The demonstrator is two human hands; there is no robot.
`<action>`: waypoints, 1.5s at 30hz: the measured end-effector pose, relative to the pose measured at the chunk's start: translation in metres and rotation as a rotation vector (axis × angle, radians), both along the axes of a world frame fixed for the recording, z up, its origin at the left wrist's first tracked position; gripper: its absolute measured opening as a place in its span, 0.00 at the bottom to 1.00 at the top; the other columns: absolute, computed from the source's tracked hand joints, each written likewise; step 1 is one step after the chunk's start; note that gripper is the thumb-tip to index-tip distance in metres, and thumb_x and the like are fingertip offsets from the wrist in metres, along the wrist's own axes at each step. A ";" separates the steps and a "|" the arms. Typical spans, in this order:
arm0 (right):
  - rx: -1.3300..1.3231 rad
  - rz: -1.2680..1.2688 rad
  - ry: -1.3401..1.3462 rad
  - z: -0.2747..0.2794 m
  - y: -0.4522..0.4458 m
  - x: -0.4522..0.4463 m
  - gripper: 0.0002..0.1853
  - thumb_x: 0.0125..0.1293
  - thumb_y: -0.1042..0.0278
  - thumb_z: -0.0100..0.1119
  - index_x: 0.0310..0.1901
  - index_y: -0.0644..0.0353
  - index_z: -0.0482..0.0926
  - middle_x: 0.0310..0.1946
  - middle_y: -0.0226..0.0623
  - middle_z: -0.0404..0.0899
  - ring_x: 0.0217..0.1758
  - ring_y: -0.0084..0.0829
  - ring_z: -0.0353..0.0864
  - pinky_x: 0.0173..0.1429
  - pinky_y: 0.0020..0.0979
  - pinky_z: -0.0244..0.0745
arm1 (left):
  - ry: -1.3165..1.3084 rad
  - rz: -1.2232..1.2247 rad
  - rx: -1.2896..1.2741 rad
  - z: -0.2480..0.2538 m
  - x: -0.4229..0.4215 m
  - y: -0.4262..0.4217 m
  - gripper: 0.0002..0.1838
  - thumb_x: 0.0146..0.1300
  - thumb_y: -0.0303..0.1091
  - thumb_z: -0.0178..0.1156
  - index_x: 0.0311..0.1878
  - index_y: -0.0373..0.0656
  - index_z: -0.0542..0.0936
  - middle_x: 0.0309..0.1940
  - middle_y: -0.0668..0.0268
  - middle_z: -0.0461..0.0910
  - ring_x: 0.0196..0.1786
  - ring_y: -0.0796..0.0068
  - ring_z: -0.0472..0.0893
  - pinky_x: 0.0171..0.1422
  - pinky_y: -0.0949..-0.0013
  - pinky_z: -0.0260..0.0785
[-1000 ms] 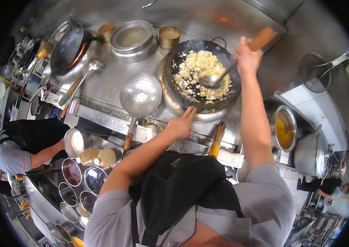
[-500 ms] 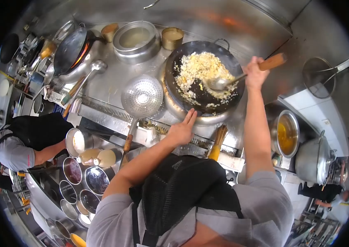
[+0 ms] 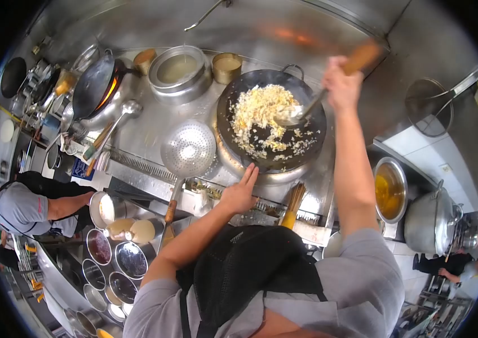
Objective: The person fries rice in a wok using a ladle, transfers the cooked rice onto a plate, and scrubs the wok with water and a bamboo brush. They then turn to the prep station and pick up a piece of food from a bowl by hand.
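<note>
A black wok [image 3: 306, 143] sits on a round metal burner ring and holds loose fried rice with yellow bits of egg [image 3: 264, 107]. My right hand [image 3: 344, 84] is closed around the shaft of a ladle [image 3: 291, 116], below its blurred wooden grip. The ladle's metal head lies in the rice, right of the main heap. At the wok's near rim, my left hand [image 3: 239, 194] has its index and middle fingers stretched out, with the fingertips touching the rim by its ear handle. The thumb is held apart.
A perforated skimmer [image 3: 188, 147] lies left of the wok. Behind stand a wide metal pot [image 3: 180, 73] and a small container [image 3: 227, 69]. A bamboo brush [image 3: 292, 208] rests in front. Flame shows under another wok [image 3: 91, 84]. A co-worker [image 3: 22, 205] stands left.
The ladle has moved within the wok, and the rice is now gathered more to the left with grains scattered near the front. My left hand stays at the rim. The view has shifted slightly.
</note>
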State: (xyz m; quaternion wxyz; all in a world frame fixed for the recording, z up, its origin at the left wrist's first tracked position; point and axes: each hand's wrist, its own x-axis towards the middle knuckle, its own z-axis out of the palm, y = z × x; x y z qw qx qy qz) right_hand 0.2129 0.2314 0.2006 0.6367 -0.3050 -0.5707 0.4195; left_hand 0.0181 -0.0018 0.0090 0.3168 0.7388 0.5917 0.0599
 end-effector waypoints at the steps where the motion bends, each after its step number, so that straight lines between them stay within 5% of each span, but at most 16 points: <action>1: 0.055 -0.019 0.047 0.009 -0.006 0.014 0.10 0.68 0.66 0.61 0.33 0.58 0.71 0.18 0.25 0.69 0.15 0.19 0.64 0.19 0.26 0.59 | 0.016 0.013 -0.009 0.000 0.002 -0.001 0.51 0.58 0.41 0.62 0.77 0.44 0.42 0.80 0.61 0.36 0.52 0.47 0.80 0.55 0.50 0.74; 4: -0.020 -0.355 0.131 -0.080 0.034 0.017 0.09 0.68 0.69 0.60 0.35 0.59 0.69 0.17 0.25 0.67 0.13 0.19 0.61 0.18 0.26 0.57 | 0.040 0.029 -0.013 -0.003 0.006 -0.008 0.51 0.58 0.40 0.62 0.77 0.44 0.42 0.80 0.61 0.36 0.50 0.47 0.81 0.53 0.50 0.75; 5: -0.074 -0.121 0.257 -0.090 0.034 0.018 0.08 0.69 0.70 0.58 0.35 0.58 0.68 0.16 0.25 0.63 0.13 0.18 0.58 0.18 0.25 0.55 | 0.051 0.036 0.018 -0.002 0.006 -0.007 0.51 0.58 0.40 0.62 0.77 0.44 0.41 0.80 0.61 0.36 0.50 0.47 0.81 0.53 0.50 0.75; 11: 0.078 0.075 0.153 0.009 -0.025 -0.007 0.12 0.71 0.68 0.55 0.29 0.56 0.67 0.14 0.24 0.61 0.14 0.19 0.58 0.19 0.24 0.55 | 0.062 -0.020 -0.018 0.001 0.002 -0.003 0.50 0.58 0.36 0.59 0.77 0.42 0.40 0.79 0.58 0.35 0.48 0.47 0.82 0.52 0.50 0.75; 13: 0.331 0.109 0.126 -0.035 -0.039 -0.020 0.12 0.71 0.67 0.55 0.29 0.57 0.68 0.13 0.26 0.63 0.16 0.19 0.62 0.21 0.24 0.59 | 0.071 0.004 0.011 -0.008 0.005 -0.001 0.50 0.58 0.37 0.59 0.77 0.42 0.40 0.79 0.58 0.35 0.48 0.48 0.82 0.52 0.50 0.75; 15: 0.211 -0.202 -0.224 -0.145 -0.004 -0.046 0.17 0.66 0.69 0.59 0.21 0.55 0.66 0.16 0.25 0.68 0.17 0.19 0.64 0.23 0.25 0.59 | 0.097 0.015 -0.009 -0.010 0.008 -0.006 0.50 0.58 0.37 0.59 0.77 0.42 0.40 0.80 0.59 0.35 0.48 0.47 0.82 0.52 0.50 0.75; 17: -0.040 0.109 -0.200 -0.100 0.018 -0.047 0.10 0.68 0.69 0.58 0.29 0.55 0.69 0.16 0.24 0.65 0.17 0.17 0.63 0.21 0.25 0.60 | 0.080 0.011 0.064 -0.006 0.001 -0.002 0.50 0.59 0.39 0.59 0.77 0.42 0.39 0.80 0.59 0.35 0.47 0.46 0.82 0.50 0.51 0.76; 20: -0.015 -0.098 -0.124 0.009 -0.003 -0.037 0.11 0.68 0.68 0.59 0.28 0.54 0.70 0.15 0.21 0.63 0.16 0.17 0.62 0.20 0.25 0.59 | 0.130 -0.038 0.009 0.005 -0.001 0.004 0.46 0.60 0.39 0.58 0.77 0.42 0.44 0.79 0.59 0.40 0.50 0.48 0.82 0.56 0.51 0.73; 21: 0.108 -0.114 -0.077 0.018 -0.006 -0.020 0.11 0.68 0.69 0.59 0.27 0.54 0.70 0.15 0.21 0.63 0.16 0.17 0.62 0.19 0.24 0.58 | 0.238 -0.029 0.253 -0.017 0.000 0.009 0.39 0.61 0.42 0.58 0.73 0.43 0.56 0.75 0.58 0.51 0.51 0.51 0.81 0.59 0.52 0.70; 23: 0.185 -0.131 0.069 -0.024 0.010 -0.001 0.11 0.67 0.70 0.58 0.27 0.54 0.70 0.15 0.22 0.63 0.15 0.16 0.62 0.19 0.24 0.58 | 0.338 -0.014 0.482 -0.027 0.008 0.017 0.33 0.62 0.46 0.59 0.68 0.43 0.67 0.71 0.57 0.63 0.52 0.55 0.81 0.62 0.53 0.67; 26: -0.033 -0.133 0.120 -0.097 0.038 -0.022 0.13 0.69 0.69 0.58 0.26 0.55 0.68 0.14 0.23 0.62 0.14 0.18 0.60 0.18 0.24 0.57 | 0.244 -0.059 0.364 -0.037 0.014 0.054 0.16 0.66 0.45 0.53 0.33 0.47 0.84 0.36 0.62 0.85 0.46 0.62 0.82 0.57 0.56 0.66; 30: -0.073 0.134 0.099 0.000 0.000 -0.051 0.13 0.69 0.67 0.58 0.27 0.55 0.67 0.14 0.24 0.62 0.15 0.21 0.61 0.20 0.26 0.60 | 0.150 -0.157 0.236 -0.042 0.009 0.071 0.16 0.67 0.45 0.52 0.36 0.46 0.84 0.35 0.59 0.85 0.44 0.61 0.83 0.58 0.57 0.66; 34: 0.368 0.202 0.110 -0.067 -0.031 -0.063 0.12 0.69 0.67 0.56 0.28 0.56 0.68 0.13 0.25 0.64 0.17 0.22 0.66 0.24 0.27 0.64 | 0.193 -0.116 0.154 -0.029 0.009 0.065 0.18 0.70 0.48 0.50 0.40 0.48 0.86 0.38 0.59 0.86 0.47 0.63 0.84 0.58 0.60 0.65; 35: 0.104 0.142 -0.077 -0.119 -0.009 -0.064 0.13 0.68 0.67 0.58 0.27 0.55 0.68 0.17 0.26 0.68 0.20 0.19 0.67 0.26 0.26 0.63 | 0.199 -0.110 0.137 -0.028 0.011 0.065 0.18 0.69 0.48 0.51 0.40 0.48 0.86 0.38 0.59 0.86 0.47 0.63 0.83 0.59 0.60 0.65; 40: -0.038 0.082 -0.200 0.012 -0.018 -0.059 0.11 0.68 0.70 0.59 0.30 0.55 0.68 0.17 0.26 0.66 0.20 0.20 0.67 0.26 0.23 0.64 | 0.165 -0.078 0.167 -0.046 0.011 0.070 0.18 0.69 0.47 0.51 0.38 0.47 0.86 0.36 0.59 0.86 0.45 0.61 0.83 0.59 0.58 0.65; 45: 0.259 0.050 0.099 -0.079 0.019 -0.069 0.11 0.69 0.71 0.57 0.29 0.55 0.66 0.17 0.25 0.65 0.18 0.19 0.64 0.25 0.23 0.63 | 0.120 -0.056 0.145 -0.038 0.011 0.068 0.17 0.68 0.46 0.51 0.39 0.47 0.86 0.35 0.59 0.85 0.44 0.59 0.83 0.59 0.57 0.65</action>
